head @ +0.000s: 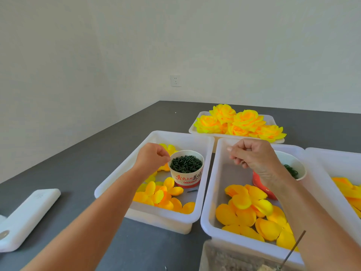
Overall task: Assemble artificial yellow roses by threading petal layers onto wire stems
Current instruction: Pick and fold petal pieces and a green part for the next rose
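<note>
Dark grey table (101, 145) carries white trays. Right tray (214, 192) at the near edge holds large yellow petal layers (246, 214); left tray (148, 216) beside it holds smaller petals (162, 194) and a paper cup of green pieces (186, 168). Finished yellow roses (238, 122) fill the far tray (197, 126). Left hand (151, 158) hovers at the cup's rim, fingertips pinched (contents too small to tell). Right hand (252, 155) curled above the right tray, grasp unclear. Thin wire stem (293, 249) at the near edge.

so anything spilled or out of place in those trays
One small dark green piece lies loose on the floor of the left tray, just in front of the paper cup holding the rest. Nothing else stands out.
</note>
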Demonstrator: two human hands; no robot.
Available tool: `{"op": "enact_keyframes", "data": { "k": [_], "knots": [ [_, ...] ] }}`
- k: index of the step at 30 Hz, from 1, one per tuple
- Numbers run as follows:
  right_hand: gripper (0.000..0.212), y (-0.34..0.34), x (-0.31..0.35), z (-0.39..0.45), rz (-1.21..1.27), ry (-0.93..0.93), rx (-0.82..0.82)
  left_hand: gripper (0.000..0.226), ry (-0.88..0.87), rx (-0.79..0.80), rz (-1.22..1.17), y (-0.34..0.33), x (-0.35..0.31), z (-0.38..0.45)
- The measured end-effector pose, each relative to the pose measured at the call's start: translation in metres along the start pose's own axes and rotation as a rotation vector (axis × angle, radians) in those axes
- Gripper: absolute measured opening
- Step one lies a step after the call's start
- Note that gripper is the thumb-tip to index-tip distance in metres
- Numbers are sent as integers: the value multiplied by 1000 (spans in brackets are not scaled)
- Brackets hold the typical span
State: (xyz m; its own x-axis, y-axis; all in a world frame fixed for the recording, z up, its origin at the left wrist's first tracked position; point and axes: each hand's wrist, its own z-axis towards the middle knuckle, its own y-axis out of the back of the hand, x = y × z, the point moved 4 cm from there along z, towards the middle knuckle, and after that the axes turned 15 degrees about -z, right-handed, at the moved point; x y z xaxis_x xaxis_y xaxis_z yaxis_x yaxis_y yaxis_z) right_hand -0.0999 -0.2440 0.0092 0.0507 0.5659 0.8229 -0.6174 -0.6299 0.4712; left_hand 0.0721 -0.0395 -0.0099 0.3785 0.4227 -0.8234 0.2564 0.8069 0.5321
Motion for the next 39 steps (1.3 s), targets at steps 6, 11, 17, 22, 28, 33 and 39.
{"op": "enact_keyframes", "data": {
  "k": [6,11,17,22,28,33,39],
  "knots": [
    [18,-9,3,-4,-60,12,121,31,-82,479,630,-1,-8,-14],
    [19,-12,5,-6,-73,16,151,45,-17,713,933,-4,8,-23],
    [20,-21,7,-10,-116,14,214,30,-52,669,909,7,15,-22],
    [15,-27,10,-12,-91,16,281,8,-58,590,666,30,-2,-9],
    [10,-35,15,-12,-30,-7,316,21,-72,529,389,33,-23,-1],
    [21,-39,30,3,-26,-28,311,13,-3,483,-121,10,-43,-1],
    [4,-54,22,8,160,-228,293,12,87,414,-573,-20,-45,-1]
  ]
}}
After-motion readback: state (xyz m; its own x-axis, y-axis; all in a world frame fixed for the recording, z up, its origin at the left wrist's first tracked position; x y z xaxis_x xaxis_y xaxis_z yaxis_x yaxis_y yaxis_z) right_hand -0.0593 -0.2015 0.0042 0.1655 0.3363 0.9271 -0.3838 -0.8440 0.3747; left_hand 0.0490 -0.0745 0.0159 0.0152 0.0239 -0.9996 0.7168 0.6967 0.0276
